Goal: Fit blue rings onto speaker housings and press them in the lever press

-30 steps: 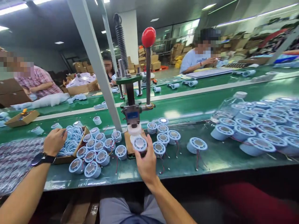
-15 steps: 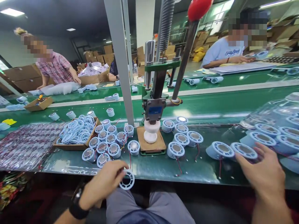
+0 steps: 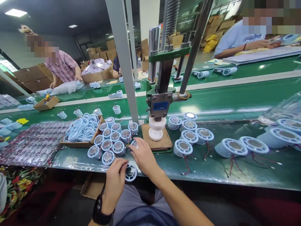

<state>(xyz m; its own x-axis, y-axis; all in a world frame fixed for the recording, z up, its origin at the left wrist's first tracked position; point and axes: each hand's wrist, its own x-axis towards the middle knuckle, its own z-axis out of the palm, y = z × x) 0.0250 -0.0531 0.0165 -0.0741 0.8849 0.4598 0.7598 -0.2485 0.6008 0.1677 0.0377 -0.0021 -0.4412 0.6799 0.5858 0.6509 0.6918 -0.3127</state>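
Note:
My left hand (image 3: 116, 175) is closed on a flat light-blue plastic ring (image 3: 131, 172) with slots around it, held at the table's front edge. My right hand (image 3: 144, 157) reaches in beside it, its fingers curled round a light-blue round housing (image 3: 134, 144) that they mostly cover. More such housings (image 3: 115, 136), each a short cylinder with a grey metal disc on top and thin wires, stand in a cluster left of that hand. Behind the right hand is a hand press (image 3: 160, 106) with a white round pressing head over a white base (image 3: 155, 134) on a brown board.
A cardboard box (image 3: 77, 144) of loose blue rings stands left. Bagged wired parts (image 3: 30, 144) lie beyond it. More housings (image 3: 183, 147) stand right of the press. A grey post (image 3: 128, 78) rises behind. Co-workers sit across the green conveyor (image 3: 223, 91).
My right hand has left the finished-looking housing at the right and come across to the one left of the press. The left hand still holds the ring, slightly higher. The view has shifted.

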